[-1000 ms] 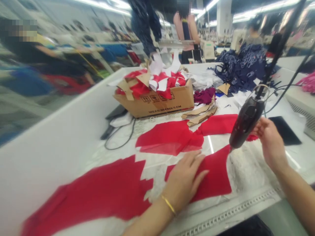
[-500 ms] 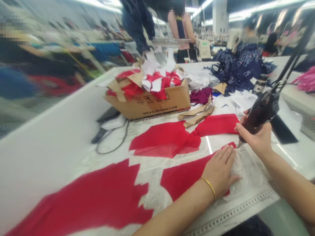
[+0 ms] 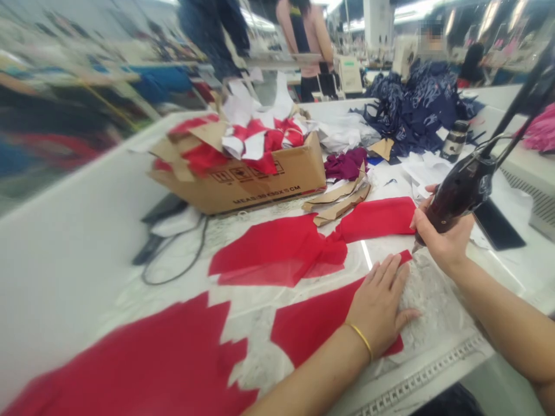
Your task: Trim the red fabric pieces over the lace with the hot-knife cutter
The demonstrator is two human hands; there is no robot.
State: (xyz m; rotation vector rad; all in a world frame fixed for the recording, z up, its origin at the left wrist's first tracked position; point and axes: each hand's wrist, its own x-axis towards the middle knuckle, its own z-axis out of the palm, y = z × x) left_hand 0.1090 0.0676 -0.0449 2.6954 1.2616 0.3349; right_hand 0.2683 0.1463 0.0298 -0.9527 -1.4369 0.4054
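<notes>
The main risk is looking like a slip: the black tool (image 3: pixel 455 190) is pointing its narrow tip (image 3: pixel 415 248) down just beside the far corner of the red fabric piece (image 3: pixel 316 323), and the left hand's fingertips are lying near that corner. A sudden jerk of the tool could be catching a finger — or, if the palm were easing off, the cloth could be creeping and puckering.

The piece is lying under the left hand, which is pressing down flat, fingers nearly together and thumb spread; cloth is showing on both sides of it. The right hand (image 3: pixel 446 240) is wrapping round the tool's body (whether the tip is touching cloth, I cannot tell), with another red piece (image 3: pixel 379 218) lying close beside its fingers.
</notes>
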